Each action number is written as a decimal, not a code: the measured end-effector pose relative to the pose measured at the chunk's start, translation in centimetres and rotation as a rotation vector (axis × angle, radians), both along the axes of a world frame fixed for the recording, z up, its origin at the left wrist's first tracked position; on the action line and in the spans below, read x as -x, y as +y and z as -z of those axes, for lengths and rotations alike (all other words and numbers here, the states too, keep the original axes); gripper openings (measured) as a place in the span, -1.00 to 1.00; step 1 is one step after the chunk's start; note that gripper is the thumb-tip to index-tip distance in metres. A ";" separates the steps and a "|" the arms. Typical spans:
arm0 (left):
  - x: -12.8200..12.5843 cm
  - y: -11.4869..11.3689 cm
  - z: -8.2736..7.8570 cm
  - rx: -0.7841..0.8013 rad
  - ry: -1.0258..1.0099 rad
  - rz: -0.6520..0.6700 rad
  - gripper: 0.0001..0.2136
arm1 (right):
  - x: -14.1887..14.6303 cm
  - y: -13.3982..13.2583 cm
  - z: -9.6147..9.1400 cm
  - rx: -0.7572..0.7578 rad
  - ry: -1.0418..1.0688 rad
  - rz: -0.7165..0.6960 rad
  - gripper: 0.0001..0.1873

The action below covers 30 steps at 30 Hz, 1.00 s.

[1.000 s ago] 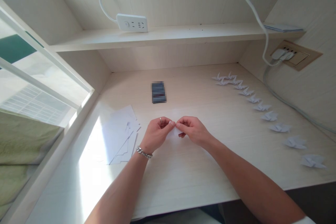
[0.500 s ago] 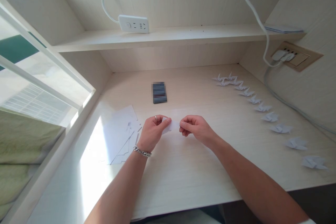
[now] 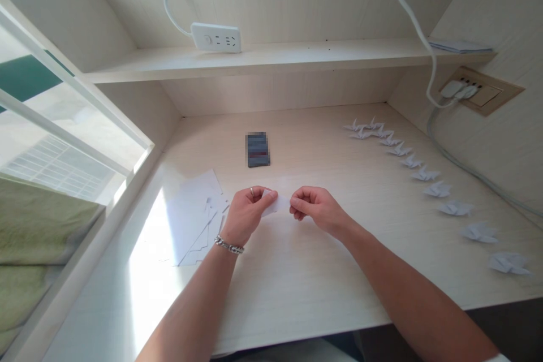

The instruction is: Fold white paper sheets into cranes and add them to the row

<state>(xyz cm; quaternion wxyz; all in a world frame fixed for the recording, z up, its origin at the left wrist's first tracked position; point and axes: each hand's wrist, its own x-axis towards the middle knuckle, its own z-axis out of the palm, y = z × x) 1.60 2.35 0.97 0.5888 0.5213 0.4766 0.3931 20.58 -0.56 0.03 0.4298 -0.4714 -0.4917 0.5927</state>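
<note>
A small piece of white paper (image 3: 279, 204) is stretched between my two hands above the desk. My left hand (image 3: 253, 206), with a ring and a chain bracelet, pinches its left part between thumb and fingers. At the paper's right end, my right hand (image 3: 309, 202) is closed with thumb against forefinger on its tip. The fingers hide parts of the paper, so its exact folds cannot be made out. White sheets and paper scraps (image 3: 195, 215) lie on the desk beside my left hand.
A curved row of folded paper cranes (image 3: 422, 173) runs along the desk's right side. A dark, blurred-out flat object (image 3: 257, 149) lies beyond my hands. On the shelf (image 3: 288, 56) stands a white power strip (image 3: 216, 38). A cable (image 3: 466, 169) trails from the wall socket (image 3: 486, 90).
Both hands stay almost in place, holding the paper. Only a very slight shift of the fingers and the view shows.
</note>
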 end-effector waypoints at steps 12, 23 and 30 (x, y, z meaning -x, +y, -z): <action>-0.4 -0.3 0.3 -0.126 0.203 0.100 -0.72 | 0.6 0.1 0.4 0.017 -0.044 -0.006 -0.79; -0.5 -0.3 0.0 0.000 0.081 0.062 -0.72 | 1.1 0.1 -0.5 0.099 0.047 0.027 -0.95; 1.4 0.8 0.2 0.030 -0.064 -0.092 -0.75 | -0.4 0.0 -0.8 0.083 0.052 0.022 -0.90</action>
